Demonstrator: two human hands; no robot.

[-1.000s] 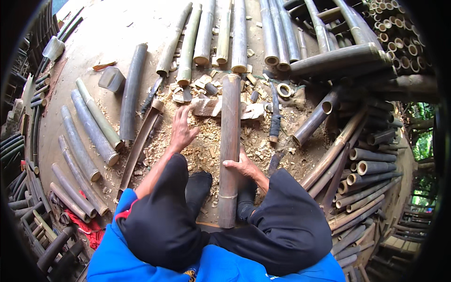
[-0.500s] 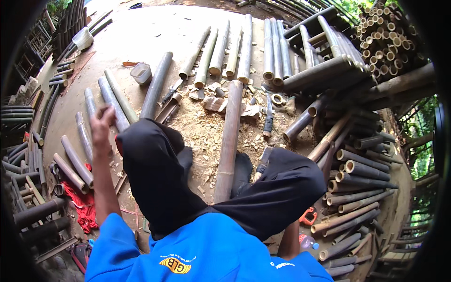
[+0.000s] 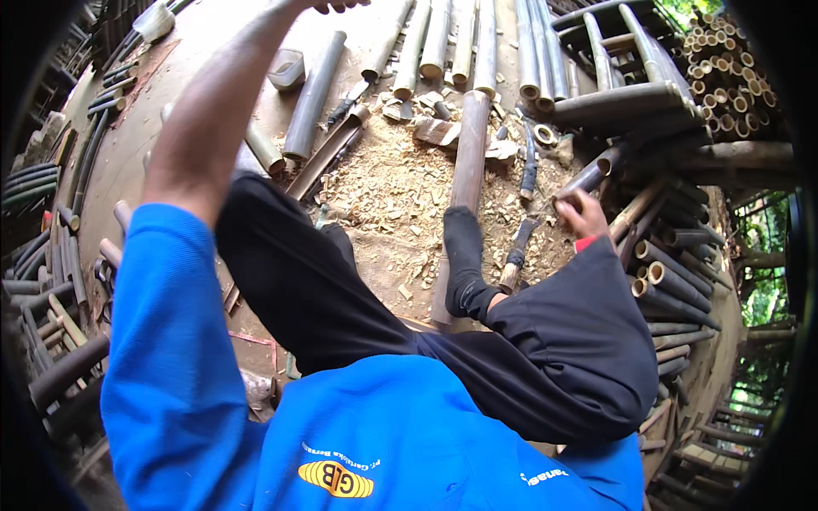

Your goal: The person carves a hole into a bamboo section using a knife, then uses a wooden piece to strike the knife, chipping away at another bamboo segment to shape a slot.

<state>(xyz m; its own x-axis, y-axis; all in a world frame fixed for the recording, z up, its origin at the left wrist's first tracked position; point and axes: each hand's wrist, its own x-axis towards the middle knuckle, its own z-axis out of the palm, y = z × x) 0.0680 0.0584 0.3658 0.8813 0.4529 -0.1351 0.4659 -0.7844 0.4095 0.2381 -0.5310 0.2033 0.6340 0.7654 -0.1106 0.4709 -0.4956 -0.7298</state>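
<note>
My left hand (image 3: 341, 4) reaches far forward, mostly cut off by the top edge; the fingertips that show are apart, above the far bamboo poles. Beside my right knee is my right hand (image 3: 584, 216), its fingers loosely bent and apart with nothing seen in them. A brown bamboo pole (image 3: 471, 153) lies lengthwise in front of me, its near end partly behind my leg. My foot in a black sock (image 3: 463, 255) rests against it. To its right lie a dark-handled blade (image 3: 529, 166) and a wood-handled hatchet (image 3: 515, 255).
Wood chips (image 3: 383, 192) cover the ground around the pole. A split bamboo piece (image 3: 328, 153) and a dark pole (image 3: 315, 94) lie left. A clear plastic tub (image 3: 287, 70) stands beyond. Bamboo is stacked at right (image 3: 682, 285), beside a bamboo bench (image 3: 613, 102).
My left arm has swung up and forward from beside my left knee. My right hand has come up beside my right knee. My foot has moved onto the pole, and the view has shifted.
</note>
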